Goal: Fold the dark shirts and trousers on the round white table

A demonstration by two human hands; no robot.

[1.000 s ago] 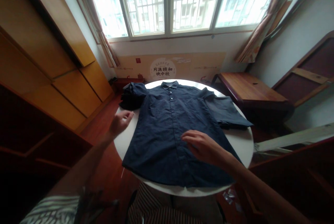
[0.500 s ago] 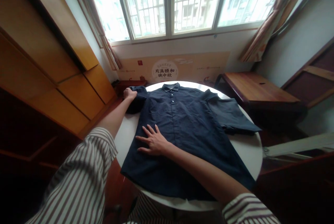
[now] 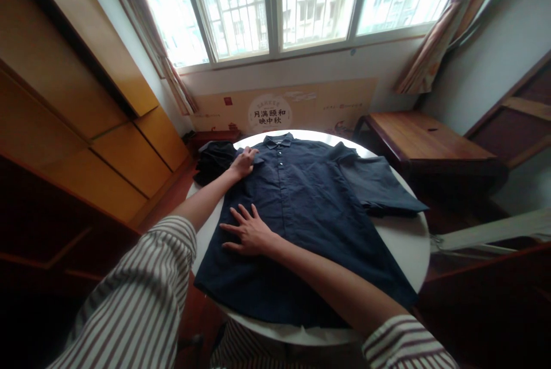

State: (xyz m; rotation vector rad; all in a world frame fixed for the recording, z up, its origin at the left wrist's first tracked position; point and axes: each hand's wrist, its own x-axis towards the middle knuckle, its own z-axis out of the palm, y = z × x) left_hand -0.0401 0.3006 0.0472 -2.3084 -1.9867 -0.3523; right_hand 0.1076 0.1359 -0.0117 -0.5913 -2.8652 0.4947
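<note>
A dark navy button-up shirt lies spread front side up on a round white table, its collar at the far edge. My left hand is closed on the shirt's left-side sleeve, brought in over the shoulder. My right hand lies flat on the lower left part of the shirt front, fingers spread. On the right, the other sleeve stretches out past the table's rim. A bundle of black cloth sits at the table's far left edge, just beyond my left hand.
Behind the table are a wall banner and a barred window. A brown wooden desk stands at the back right. Yellow-brown cabinets line the left side. A pale bar runs close by the table's right edge.
My left hand has moved right, bringing the sleeve in from beyond the left edge onto the shirt, and the black bundle now shows more. My right hand keeps its place on the shirt.
</note>
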